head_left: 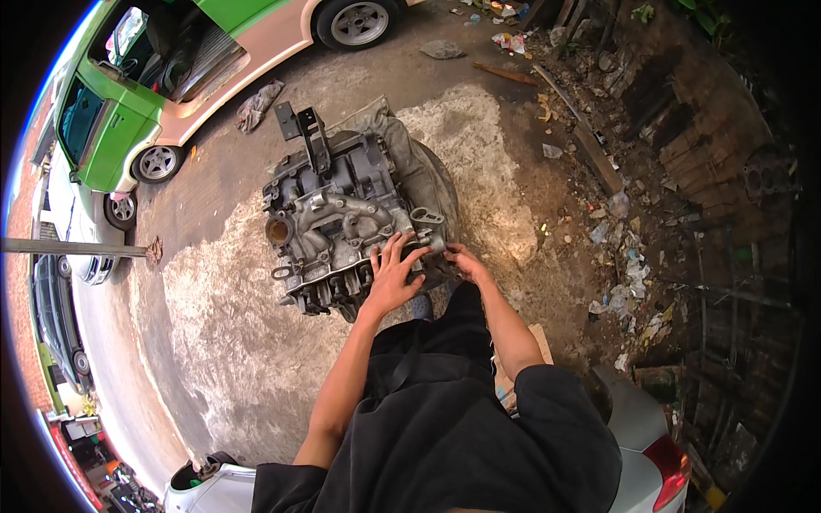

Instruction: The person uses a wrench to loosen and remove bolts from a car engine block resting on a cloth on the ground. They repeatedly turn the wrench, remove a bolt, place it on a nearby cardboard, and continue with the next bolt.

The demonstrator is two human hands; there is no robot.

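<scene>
A grey metal car engine (pixel 346 218) sits in front of me on a cloth-covered round support (pixel 440 184). A black bracket (pixel 316 145) stands up from its far side, and a curved intake manifold (pixel 338 209) runs across its top. My left hand (pixel 393 280) lies on the near right part of the engine, fingers spread and touching the metal. At the engine's near right corner, close to a small metal lifting eye (pixel 428 216), my right hand (pixel 464 262) has its fingers curled in a pinch. Whatever is between those fingertips is too small or hidden to make out.
A green and pink van (pixel 227 98) with its side open is parked at the far left. Litter (pixel 633 274) and wooden planks (pixel 599 158) line the right side by a rusty wall. A crumpled rag (pixel 256 107) lies beyond the engine. Silver car bodywork (pixel 637 419) is close behind me.
</scene>
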